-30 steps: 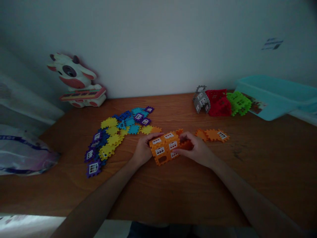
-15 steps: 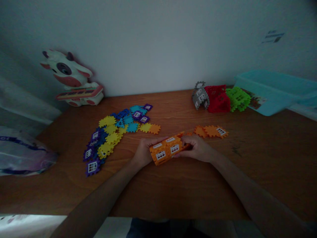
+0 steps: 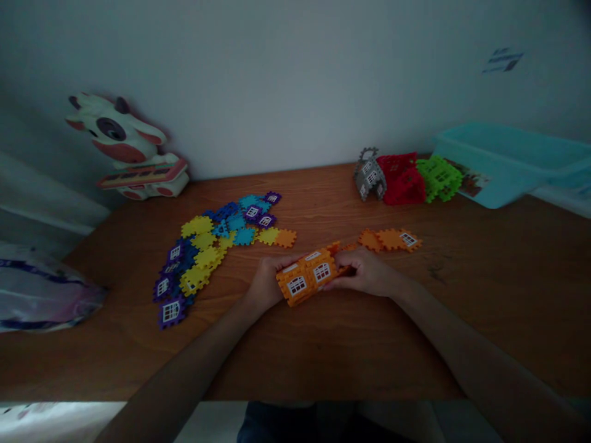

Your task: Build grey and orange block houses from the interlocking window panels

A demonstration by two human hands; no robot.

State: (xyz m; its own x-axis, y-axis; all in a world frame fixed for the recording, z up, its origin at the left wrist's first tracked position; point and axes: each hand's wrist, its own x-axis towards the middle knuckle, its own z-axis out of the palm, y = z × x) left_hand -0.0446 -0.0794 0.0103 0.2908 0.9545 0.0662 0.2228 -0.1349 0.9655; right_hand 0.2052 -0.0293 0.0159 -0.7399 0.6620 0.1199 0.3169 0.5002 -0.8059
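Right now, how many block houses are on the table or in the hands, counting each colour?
Orange block house: 1
Gray block house: 1
Red block house: 1
Green block house: 1
Total: 4

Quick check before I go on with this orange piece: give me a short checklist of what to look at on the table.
1. Grip: ok. The left hand and right hand both hold the orange waffle-block house from either end.
2. Joints at the right end of the house: cannot tell. The right hand hides them.
3. Loose orange tiles: ok. They lie on the wooden table, just beyond the right hand.
4. Yellow, blue and purple tiles: ok. They lie to the left, not touching either hand.
5. Light: not ok. The scene is dim, so fine detail is hard to see.
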